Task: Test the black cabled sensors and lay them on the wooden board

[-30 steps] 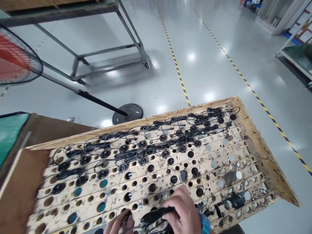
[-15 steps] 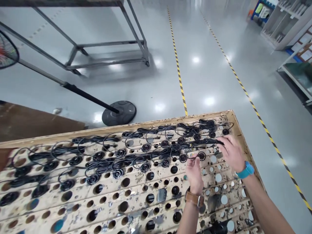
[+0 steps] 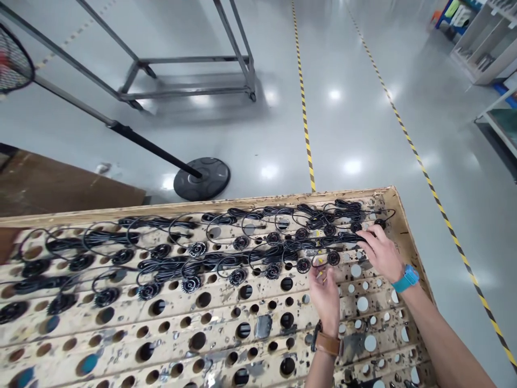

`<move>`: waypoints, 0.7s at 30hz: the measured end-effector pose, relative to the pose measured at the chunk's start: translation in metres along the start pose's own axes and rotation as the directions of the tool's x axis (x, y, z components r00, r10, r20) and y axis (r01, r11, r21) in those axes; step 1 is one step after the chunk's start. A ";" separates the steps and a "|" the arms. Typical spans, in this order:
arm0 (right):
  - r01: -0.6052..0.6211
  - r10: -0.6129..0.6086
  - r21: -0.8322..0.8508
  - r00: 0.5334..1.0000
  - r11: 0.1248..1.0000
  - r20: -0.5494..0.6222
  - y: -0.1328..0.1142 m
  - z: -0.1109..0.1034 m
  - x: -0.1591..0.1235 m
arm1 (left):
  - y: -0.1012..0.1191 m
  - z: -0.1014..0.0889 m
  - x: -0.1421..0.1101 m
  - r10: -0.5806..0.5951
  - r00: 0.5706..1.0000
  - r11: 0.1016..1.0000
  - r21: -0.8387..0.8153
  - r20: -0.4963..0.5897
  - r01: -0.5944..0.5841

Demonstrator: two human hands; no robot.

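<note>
A worn wooden board point(image 3: 226, 328) full of round holes lies in front of me. Several black round parts with coiled black cables point(image 3: 278, 250) sit in its far rows. My left hand point(image 3: 326, 293), with a brown watch on the wrist, reaches up to a round black part point(image 3: 333, 258) and the thin cable loop beside it, fingers curled near the cable. My right hand point(image 3: 379, 250), with a blue band on the wrist, rests over the black cable bundle point(image 3: 347, 237) near the board's far right corner, fingers bent onto it.
Beyond the board is a glossy grey floor with yellow-black striped lines point(image 3: 305, 124). A fan's round base point(image 3: 202, 178) and slanted pole stand just past the board. A metal frame cart point(image 3: 194, 64) is farther back. Shelving point(image 3: 484, 48) stands at far right.
My hands went from the board's near edge, holding a cable bundle, up to the far right rows. Since half a second ago they have shifted only slightly; the view has tilted a little.
</note>
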State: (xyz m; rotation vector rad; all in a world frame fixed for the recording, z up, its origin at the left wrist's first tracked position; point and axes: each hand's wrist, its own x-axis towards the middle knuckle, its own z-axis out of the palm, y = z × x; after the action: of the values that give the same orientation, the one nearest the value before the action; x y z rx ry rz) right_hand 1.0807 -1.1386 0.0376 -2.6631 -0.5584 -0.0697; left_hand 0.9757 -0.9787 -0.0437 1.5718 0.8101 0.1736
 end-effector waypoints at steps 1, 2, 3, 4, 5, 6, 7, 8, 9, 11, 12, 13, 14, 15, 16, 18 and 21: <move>0.006 -0.005 -0.011 1.000 1.000 0.013 0.003 0.001 -0.001 | 0.003 -0.003 -0.006 -0.005 1.000 1.000 0.019 -0.013 0.006; 0.012 -0.011 -0.023 1.000 1.000 0.024 0.007 0.003 -0.002 | 0.005 -0.006 -0.012 -0.004 1.000 0.999 0.050 -0.030 0.006; 0.019 -0.017 -0.036 0.999 0.999 0.033 0.010 0.003 -0.003 | 0.008 -0.008 -0.017 0.017 0.999 0.995 0.097 -0.045 -0.012; 0.026 -0.024 -0.051 0.999 0.998 0.039 0.012 0.004 -0.003 | 0.010 -0.010 -0.021 0.071 0.996 0.985 0.163 -0.057 -0.061; 0.036 -0.033 -0.068 0.999 0.997 0.043 0.015 0.004 -0.002 | 0.013 -0.012 -0.022 0.150 0.987 0.962 0.240 -0.052 -0.133; 0.049 -0.045 -0.085 0.998 0.995 0.047 0.017 0.004 -0.002 | 0.015 -0.014 -0.022 0.242 0.970 0.922 0.318 -0.026 -0.221; 0.064 -0.059 -0.104 0.997 0.992 0.055 0.019 0.004 0.000 | 0.016 -0.015 -0.018 0.339 0.941 0.864 0.389 0.020 -0.320; 0.081 -0.073 -0.124 0.995 0.989 0.067 0.020 0.003 0.001 | 0.018 -0.016 -0.012 0.432 0.898 0.790 0.446 0.084 -0.421; 0.101 -0.089 -0.145 0.992 0.984 0.085 0.021 0.003 0.003 | 0.019 -0.017 -0.004 0.510 0.845 0.702 0.490 0.160 -0.517; 0.142 -0.121 -0.182 0.985 0.973 0.122 0.023 0.001 0.007 | 0.021 -0.020 0.017 0.597 0.730 0.514 0.540 0.332 -0.667; 0.164 -0.139 -0.197 0.981 0.967 0.137 0.024 0.001 0.009 | 0.022 -0.021 0.029 0.603 0.678 0.425 0.550 0.421 -0.719; 0.186 -0.158 -0.210 0.977 0.960 0.146 0.025 0.001 0.010 | 0.022 -0.022 0.040 0.587 0.633 0.345 0.552 0.505 -0.759; 0.208 -0.178 -0.222 0.973 0.952 0.149 0.027 0.001 0.011 | 0.023 -0.024 0.050 0.557 0.593 0.275 0.545 0.582 -0.792; 0.229 -0.198 -0.234 0.969 0.945 0.147 0.028 0.002 0.012 | 0.023 -0.025 0.059 0.519 0.555 0.214 0.530 0.650 -0.821; 0.248 -0.218 -0.246 0.966 0.937 0.142 0.029 0.003 0.013 | 0.023 -0.027 0.067 0.480 0.519 0.161 0.511 0.707 -0.844; 0.290 -0.265 -0.260 0.956 0.921 0.128 0.033 0.005 0.012 | 0.023 -0.030 0.079 0.416 0.460 0.079 0.473 0.784 -0.877; 0.352 -0.333 -0.254 0.936 0.901 0.116 0.039 0.012 0.009 | 0.025 -0.034 0.090 0.375 0.396 0.011 0.424 0.838 -0.906</move>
State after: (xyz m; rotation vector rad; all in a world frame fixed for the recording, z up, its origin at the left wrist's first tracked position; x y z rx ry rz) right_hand 1.1038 -1.1630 0.0124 -2.8025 -1.1115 -0.1669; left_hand 1.0335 -0.8974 -0.0455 2.8221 -0.6521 -0.0108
